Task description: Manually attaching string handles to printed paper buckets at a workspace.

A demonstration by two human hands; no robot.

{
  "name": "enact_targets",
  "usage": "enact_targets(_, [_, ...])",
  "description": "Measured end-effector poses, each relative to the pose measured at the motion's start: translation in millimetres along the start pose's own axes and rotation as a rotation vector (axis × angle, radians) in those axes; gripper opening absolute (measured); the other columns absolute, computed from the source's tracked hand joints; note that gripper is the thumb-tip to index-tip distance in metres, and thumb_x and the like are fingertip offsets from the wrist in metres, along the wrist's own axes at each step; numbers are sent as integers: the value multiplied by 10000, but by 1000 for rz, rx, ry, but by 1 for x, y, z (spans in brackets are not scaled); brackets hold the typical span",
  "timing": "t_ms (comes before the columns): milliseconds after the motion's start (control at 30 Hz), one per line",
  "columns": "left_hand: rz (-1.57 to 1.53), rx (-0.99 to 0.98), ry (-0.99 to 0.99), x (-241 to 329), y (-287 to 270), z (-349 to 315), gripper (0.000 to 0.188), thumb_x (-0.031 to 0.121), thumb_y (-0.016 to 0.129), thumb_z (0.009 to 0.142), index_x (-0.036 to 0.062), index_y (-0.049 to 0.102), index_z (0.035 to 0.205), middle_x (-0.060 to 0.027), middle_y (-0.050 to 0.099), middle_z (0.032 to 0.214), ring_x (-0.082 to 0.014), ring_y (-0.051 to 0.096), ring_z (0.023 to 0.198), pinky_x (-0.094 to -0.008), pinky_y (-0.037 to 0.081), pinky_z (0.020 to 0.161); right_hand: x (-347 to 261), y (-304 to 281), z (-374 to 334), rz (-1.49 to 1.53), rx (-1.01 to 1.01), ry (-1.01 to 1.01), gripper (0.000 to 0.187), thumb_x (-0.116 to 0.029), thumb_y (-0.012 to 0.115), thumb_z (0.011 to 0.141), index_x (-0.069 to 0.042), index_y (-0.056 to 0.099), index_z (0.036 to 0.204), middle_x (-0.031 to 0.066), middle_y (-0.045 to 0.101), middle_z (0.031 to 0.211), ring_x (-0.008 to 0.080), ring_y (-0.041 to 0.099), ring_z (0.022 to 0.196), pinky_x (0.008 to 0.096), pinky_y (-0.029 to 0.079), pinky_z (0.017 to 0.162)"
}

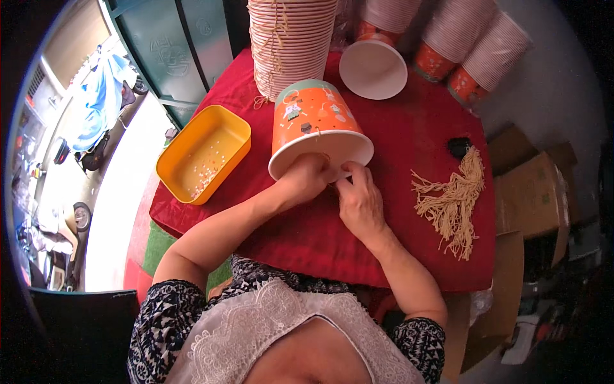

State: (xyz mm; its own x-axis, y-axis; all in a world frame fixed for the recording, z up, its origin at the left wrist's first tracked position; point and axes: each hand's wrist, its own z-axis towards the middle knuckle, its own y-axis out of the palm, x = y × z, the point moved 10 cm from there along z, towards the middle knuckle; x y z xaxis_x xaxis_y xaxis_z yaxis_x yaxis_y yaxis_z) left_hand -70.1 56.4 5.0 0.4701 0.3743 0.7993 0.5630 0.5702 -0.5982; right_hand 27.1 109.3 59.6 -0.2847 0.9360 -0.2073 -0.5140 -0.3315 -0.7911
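Orange paper tub [314, 114] is mid-frame over red cloth [409, 237], tipped, mouth facing the lower edge. Left hand [306, 176] is partly inside the mouth; fingertips hidden, can't tell its grip. Right hand [360, 198] pinches the lower rim. Yellow tray [208, 136] at left, beige cord bundle [455, 201] at right, tall tub stack [294, 48] upper middle.

Left forearm [227, 227] angled inward, left hand [306, 176] with fingers [323, 165] partly hidden, right forearm [409, 272] slanting in, right hand [360, 197] close beside, fingers bent.
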Motion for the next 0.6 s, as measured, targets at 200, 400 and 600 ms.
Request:
enact_targets(200, [77,-68,77,13,-1,-7,224,146,602,837,-27,627,976,-233,660,911,-346,641,856,-426,493,766,7,1,-3,144,42,53,175,31,503,799,32,549,968,227,514,1058,397,559,967,444,520,775])
enact_targets(400, [72,51,261,31,-1,-13,108,37,592,715,-17,665,773,-217,648,742,-367,646,718,-430,504,670,10,6,-3,211,-29,212,76,1,527,839,20,538,912,203,501,958,416,592,837,469,521,707])
enact_targets(600, [146,-55,175,21,8,-9,201,58,590,770,-8,633,956,-256,641,920,-426,616,892,-452,496,768,19,-5,-3,285,192,193,129,-9,529,870,16,534,996,222,564,970,429,606,824,478,527,657])
